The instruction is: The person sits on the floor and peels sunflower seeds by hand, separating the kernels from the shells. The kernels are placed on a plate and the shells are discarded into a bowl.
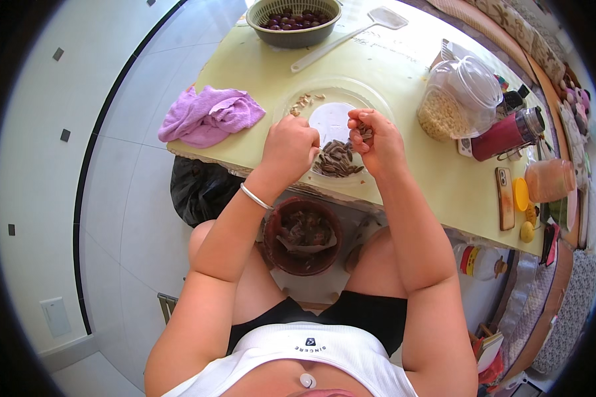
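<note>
A clear glass plate (pixel 371 99) lies on the pale yellow table, with a pile of dark brown date pieces (pixel 338 161) at its near edge and a few pale pits (pixel 302 102) at its far left. My left hand (pixel 290 147) hovers over the plate's left side, fingers curled closed; what it holds is hidden. My right hand (pixel 376 140) is above the plate's right side, pinching a dark date piece (pixel 363 130) between its fingertips. The two hands are a few centimetres apart.
A dark red bucket (pixel 303 236) with scraps stands between my knees under the table edge. On the table: a purple cloth (pixel 207 115), a green basket of dark fruit (pixel 293 20), a white spatula (pixel 351 36), a plastic jar (pixel 458 99), a red flask (pixel 508 134), a phone (pixel 504 197).
</note>
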Available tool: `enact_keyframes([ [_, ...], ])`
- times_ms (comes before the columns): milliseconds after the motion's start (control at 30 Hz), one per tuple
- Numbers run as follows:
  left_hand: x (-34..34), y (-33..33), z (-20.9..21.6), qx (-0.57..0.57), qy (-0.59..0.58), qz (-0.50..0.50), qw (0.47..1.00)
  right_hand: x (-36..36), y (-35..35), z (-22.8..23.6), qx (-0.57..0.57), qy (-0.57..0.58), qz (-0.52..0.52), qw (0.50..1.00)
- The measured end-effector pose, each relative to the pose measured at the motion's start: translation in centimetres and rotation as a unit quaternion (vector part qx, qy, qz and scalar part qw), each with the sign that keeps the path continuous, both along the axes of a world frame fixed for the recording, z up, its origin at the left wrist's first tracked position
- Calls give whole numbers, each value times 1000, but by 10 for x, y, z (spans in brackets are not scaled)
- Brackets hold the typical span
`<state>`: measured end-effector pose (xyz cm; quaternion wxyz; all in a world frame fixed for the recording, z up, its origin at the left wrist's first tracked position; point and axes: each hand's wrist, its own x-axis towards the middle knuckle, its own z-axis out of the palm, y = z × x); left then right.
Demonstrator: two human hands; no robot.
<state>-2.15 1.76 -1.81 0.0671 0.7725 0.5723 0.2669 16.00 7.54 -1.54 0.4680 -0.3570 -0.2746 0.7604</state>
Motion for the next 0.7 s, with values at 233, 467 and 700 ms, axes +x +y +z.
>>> enact_keyframes([
  [233, -9, 10, 1, 82, 31, 46, 995, 1, -2, -1, 21, -32, 6, 999],
  [467, -14, 5, 12, -32, -86, -116, 989, 1, -1, -2, 23, -38, 4, 999],
  [700, -5, 4, 6, -60, -40, -148, 986, -4, -3, -3, 24, -60, 23, 998],
])
